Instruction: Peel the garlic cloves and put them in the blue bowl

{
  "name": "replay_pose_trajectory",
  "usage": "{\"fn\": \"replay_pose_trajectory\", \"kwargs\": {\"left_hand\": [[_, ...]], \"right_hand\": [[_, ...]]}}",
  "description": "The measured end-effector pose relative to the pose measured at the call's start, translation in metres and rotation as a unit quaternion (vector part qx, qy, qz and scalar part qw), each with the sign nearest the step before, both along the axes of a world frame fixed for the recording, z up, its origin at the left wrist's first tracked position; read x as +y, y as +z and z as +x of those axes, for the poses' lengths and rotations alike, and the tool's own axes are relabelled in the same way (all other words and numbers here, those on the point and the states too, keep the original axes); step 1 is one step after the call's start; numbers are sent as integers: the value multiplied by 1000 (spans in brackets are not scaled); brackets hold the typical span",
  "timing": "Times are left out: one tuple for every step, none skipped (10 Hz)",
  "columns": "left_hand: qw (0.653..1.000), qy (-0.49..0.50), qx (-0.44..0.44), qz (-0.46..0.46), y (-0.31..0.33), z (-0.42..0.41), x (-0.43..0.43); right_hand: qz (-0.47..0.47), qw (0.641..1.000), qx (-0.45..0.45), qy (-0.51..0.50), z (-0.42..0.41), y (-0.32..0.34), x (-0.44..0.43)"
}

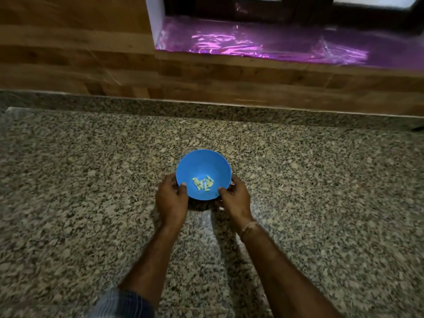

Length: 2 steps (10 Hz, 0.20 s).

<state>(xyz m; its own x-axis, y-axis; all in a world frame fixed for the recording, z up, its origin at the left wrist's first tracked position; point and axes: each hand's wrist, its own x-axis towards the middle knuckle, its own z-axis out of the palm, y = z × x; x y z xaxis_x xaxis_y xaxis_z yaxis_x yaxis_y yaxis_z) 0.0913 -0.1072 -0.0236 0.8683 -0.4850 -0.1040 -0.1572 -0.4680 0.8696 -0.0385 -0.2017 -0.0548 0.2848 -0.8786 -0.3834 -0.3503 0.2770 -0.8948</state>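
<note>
Left hand (171, 198) and right hand (235, 198) are gripping one blue bowl (203, 164), thumbs over its rim; pale peeled cloves (203, 184), too clumped to count, are lying inside.

Room to pass over worktop (68, 180) at left, right and bottom of frame. Blocked at centre by blue bowl (203, 164) held between left hand (171, 199) and right hand (236, 199). Closed off above by wooden wall (91, 65).

Left hand (171, 198) and right hand (236, 198) curled around opposite sides of the blue bowl (204, 164)
</note>
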Motion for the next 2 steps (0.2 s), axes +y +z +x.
{"fn": "replay_pose_trajectory", "kwargs": {"left_hand": [[999, -23, 21, 3, 7, -9, -6], [999, -36, -7, 34, 10, -11, -5]], "right_hand": [[-8, 1000, 24, -5, -9, 14, -2], [-26, 999, 25, -20, -19, 39, 1]]}}
